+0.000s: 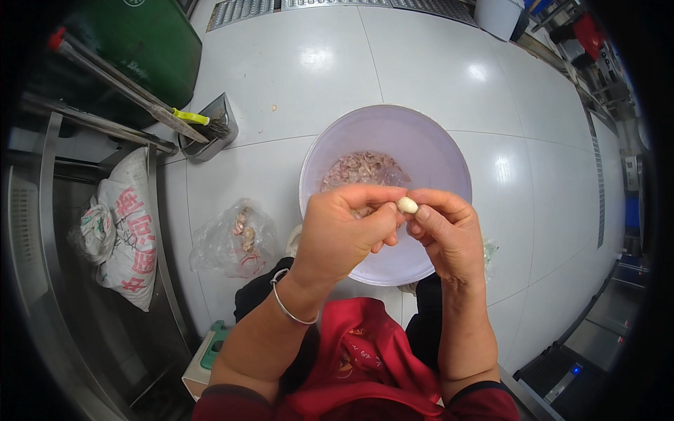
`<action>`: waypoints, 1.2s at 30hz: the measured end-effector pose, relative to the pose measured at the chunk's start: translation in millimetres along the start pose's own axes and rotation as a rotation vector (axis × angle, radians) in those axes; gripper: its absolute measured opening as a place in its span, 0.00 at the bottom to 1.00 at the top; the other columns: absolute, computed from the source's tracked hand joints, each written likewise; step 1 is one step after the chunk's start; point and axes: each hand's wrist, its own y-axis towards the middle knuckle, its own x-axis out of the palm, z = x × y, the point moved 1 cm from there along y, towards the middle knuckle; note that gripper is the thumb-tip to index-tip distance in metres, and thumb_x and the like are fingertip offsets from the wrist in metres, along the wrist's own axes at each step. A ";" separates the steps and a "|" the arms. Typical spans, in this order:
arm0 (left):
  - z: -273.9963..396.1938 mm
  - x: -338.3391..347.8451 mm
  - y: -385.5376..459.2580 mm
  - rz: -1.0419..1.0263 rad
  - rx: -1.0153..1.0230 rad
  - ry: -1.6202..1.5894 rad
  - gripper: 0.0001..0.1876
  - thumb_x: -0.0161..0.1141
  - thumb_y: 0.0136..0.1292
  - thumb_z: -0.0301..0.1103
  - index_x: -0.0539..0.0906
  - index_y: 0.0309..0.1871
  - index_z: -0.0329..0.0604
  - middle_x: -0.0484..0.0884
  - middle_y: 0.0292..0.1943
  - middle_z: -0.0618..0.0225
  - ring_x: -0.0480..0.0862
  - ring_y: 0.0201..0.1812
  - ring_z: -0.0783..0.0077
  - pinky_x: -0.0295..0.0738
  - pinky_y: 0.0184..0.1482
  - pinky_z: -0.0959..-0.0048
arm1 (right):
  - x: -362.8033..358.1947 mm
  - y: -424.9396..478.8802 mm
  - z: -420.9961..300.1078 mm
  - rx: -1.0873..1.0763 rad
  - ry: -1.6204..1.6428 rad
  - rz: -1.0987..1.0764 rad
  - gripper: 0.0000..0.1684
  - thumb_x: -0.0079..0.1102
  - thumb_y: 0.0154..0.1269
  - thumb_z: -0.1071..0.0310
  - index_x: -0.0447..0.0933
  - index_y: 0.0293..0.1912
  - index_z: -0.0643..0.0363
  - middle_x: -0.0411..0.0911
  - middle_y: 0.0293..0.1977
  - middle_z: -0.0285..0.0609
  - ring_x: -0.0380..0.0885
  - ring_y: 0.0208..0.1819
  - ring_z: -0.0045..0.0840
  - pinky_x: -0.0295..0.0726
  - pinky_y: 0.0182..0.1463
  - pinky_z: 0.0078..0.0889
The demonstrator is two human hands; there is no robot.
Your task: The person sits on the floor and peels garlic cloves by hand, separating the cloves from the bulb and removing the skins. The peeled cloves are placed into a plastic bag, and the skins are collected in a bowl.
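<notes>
A pale, peeled garlic clove point(407, 205) is pinched at the fingertips of both my hands. My left hand point(337, 223), with a bracelet on its wrist, grips it from the left, thumb and index finger touching it. From the other side, my right hand point(445, 226) holds it between thumb and forefinger. Below them stands a round, pale purple tub point(439, 158). Loose pinkish garlic skins point(363, 168) lie at its bottom, partly hidden by my left hand. On the floor to the left, a clear plastic bag point(210, 242) holds some garlic point(246, 239).
A stainless steel rack point(163, 247) on the left bears a white woven sack point(129, 242) with red printing. Beyond are a metal container point(226, 137) with a yellow-handled brush point(192, 117) and a green bin point(158, 58). A white bucket point(497, 18) stands far right, beside floor grates point(337, 4).
</notes>
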 end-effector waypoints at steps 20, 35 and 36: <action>-6.6 6.1 -3.5 0.113 0.234 0.160 0.07 0.59 0.61 0.20 0.84 0.42 0.32 0.85 0.29 0.66 0.80 0.26 0.84 0.74 0.27 0.85 | 10.4 0.6 -1.0 -0.094 -0.138 0.097 0.10 0.64 0.63 0.75 0.79 0.44 0.64 0.83 0.35 0.39 0.78 0.34 0.15 0.76 0.36 0.16; -12.1 0.9 2.3 0.174 0.608 0.519 0.03 0.62 0.56 0.19 0.82 0.34 0.34 0.82 0.31 0.64 0.81 0.28 0.78 0.74 0.27 0.79 | 14.2 -2.0 -1.9 -0.235 -0.339 0.103 0.09 0.63 0.61 0.79 0.80 0.43 0.65 0.79 0.31 0.33 0.75 0.32 0.11 0.76 0.36 0.15; -11.4 1.5 1.4 0.180 0.604 0.538 0.03 0.62 0.55 0.19 0.81 0.33 0.34 0.82 0.31 0.64 0.81 0.28 0.77 0.74 0.27 0.79 | 14.4 -2.2 -1.5 -0.236 -0.340 0.099 0.09 0.63 0.61 0.79 0.80 0.43 0.65 0.79 0.31 0.33 0.75 0.32 0.11 0.76 0.36 0.15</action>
